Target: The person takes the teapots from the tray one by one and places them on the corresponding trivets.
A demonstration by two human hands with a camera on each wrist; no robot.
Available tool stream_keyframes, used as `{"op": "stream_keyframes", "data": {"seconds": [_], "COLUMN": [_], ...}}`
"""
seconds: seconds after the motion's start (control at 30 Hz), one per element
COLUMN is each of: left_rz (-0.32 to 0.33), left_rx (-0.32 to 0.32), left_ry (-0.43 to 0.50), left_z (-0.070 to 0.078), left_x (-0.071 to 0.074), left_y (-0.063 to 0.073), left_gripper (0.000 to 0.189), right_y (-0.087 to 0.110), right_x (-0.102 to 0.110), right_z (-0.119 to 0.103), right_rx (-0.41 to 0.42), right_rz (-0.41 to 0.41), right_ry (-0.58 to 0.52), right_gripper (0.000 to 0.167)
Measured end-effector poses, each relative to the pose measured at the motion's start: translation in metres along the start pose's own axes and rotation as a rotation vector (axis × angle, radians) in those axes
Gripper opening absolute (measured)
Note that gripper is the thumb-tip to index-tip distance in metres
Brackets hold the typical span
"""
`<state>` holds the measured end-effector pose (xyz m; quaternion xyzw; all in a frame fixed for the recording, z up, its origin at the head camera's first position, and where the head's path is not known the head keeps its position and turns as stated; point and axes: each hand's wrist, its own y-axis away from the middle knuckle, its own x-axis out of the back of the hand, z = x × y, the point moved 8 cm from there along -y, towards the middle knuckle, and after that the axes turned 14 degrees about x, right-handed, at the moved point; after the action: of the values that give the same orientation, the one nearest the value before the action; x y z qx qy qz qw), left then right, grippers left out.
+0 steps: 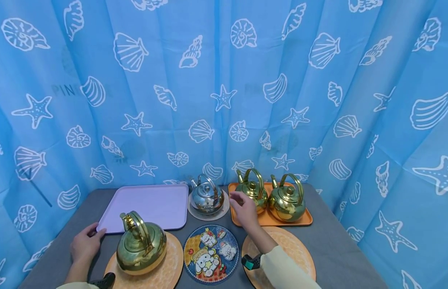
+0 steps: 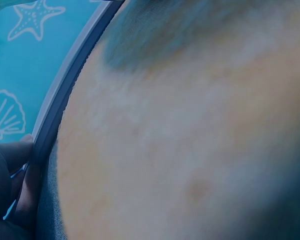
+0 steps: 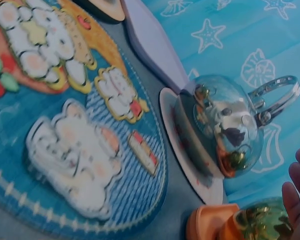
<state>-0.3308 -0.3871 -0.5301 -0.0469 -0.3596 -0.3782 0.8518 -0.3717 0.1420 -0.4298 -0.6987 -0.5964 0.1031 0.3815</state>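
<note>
My left hand (image 1: 85, 244) is at the near left corner of a lavender tray (image 1: 148, 204), thumb and fingers pinching its rim. In the left wrist view the thumb (image 2: 15, 152) lies against the tray's edge. My right hand (image 1: 245, 210) is between a silver kettle (image 1: 207, 198) and the left gold kettle (image 1: 259, 197), its fingers relaxed and holding nothing. In the right wrist view, the fingertips (image 3: 292, 197) are to the right of the silver kettle, which stands on a pale round mat (image 1: 203, 217).
A large gold kettle (image 1: 140, 249) stands on an orange round mat (image 1: 171, 267). Another gold kettle (image 1: 287, 203) shares the orange tray (image 1: 310, 220) with the left one. A cartoon round mat (image 1: 211, 255) lies in the middle; a second orange mat (image 1: 299, 251) is beneath my right forearm.
</note>
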Motion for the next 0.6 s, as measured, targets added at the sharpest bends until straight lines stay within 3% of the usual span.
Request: {"op": "stream_keyframes", "data": {"seconds": [0.6], "left_rz": [-0.017], "left_rx": [0.002], "left_ry": [0.001], "left_z": [0.0], "left_x": [0.0], "left_y": [0.002], "left_gripper": [0.049], "right_y": [0.032], "right_x": [0.026], "right_z": [0.022], "right_rx": [-0.091], "right_rz": [-0.037], "right_ry": [0.057], "right_gripper": [0.019]}}
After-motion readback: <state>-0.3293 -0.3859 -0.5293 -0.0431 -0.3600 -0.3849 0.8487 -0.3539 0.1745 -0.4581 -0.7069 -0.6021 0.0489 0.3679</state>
